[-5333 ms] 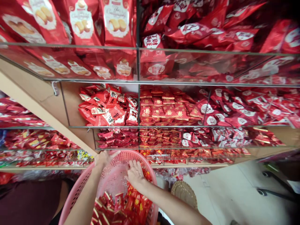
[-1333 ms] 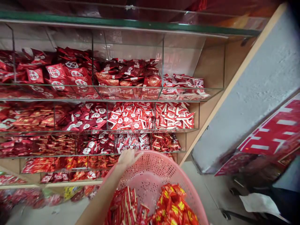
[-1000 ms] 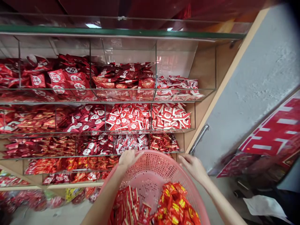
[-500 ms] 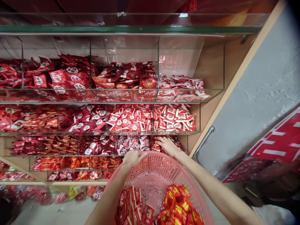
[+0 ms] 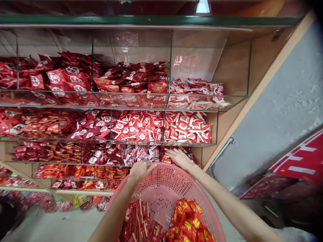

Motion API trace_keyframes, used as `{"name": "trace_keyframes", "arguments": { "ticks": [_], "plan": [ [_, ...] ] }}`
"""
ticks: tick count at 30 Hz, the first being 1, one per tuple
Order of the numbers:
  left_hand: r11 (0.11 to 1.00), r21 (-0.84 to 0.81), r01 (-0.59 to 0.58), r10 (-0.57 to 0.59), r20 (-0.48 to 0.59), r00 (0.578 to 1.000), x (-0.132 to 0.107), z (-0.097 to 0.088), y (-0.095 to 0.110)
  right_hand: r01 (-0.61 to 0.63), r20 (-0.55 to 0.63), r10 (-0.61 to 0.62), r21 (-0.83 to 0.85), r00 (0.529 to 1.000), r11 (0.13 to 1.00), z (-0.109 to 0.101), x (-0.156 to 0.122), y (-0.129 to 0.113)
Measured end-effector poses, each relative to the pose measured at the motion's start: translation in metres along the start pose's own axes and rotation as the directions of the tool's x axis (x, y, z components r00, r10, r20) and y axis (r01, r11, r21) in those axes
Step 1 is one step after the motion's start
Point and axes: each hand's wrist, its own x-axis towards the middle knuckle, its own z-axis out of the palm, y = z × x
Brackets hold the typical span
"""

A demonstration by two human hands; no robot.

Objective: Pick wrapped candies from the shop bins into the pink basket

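Note:
My left hand is closed over the far rim of a pink perforated plastic basket. Inside the basket lie narrow red packets at the left and shiny red packets with yellow print at the right. My right hand reaches past the rim into a glass-fronted compartment at the right end of a lower shelf. Its fingers are stretched out over dark red packets, which the hand partly covers. Whether the fingertips touch those packets I cannot tell.
Above stand tiers of glass-divided compartments with red packets. A green-edged glass shelf crosses the top. To the right are a wooden side panel, a grey wall and a red printed board. Bagged goods lie under the lowest shelf.
The view has shifted slightly closer to the shelves. Both hands keep nearly the same places, the left on the basket rim and the right over the compartment.

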Motion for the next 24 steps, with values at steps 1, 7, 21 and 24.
{"name": "trace_keyframes", "arguments": {
  "ticks": [1,7,21,24],
  "plan": [
    [1.0,0.003,-0.001,0.001,-0.005,1.0,0.0,0.0,0.001,0.008,0.003,-0.008,-0.001,1.0,1.0,0.002,0.0,0.001],
    [1.0,0.019,0.004,-0.003,-0.024,1.0,-0.002,0.003,0.002,0.052,-0.07,-0.054,-0.034,0.996,0.998,0.012,0.004,0.01],
    [1.0,-0.006,0.005,-0.006,-0.032,0.999,0.002,0.005,-0.004,0.042,-0.045,-0.038,0.086,0.998,0.995,0.0,-0.002,0.0],
    [1.0,0.001,-0.009,0.009,-0.041,0.999,0.003,0.006,-0.005,0.03,-0.001,-0.03,0.088,1.0,0.996,0.006,0.003,0.001]
  ]
}}
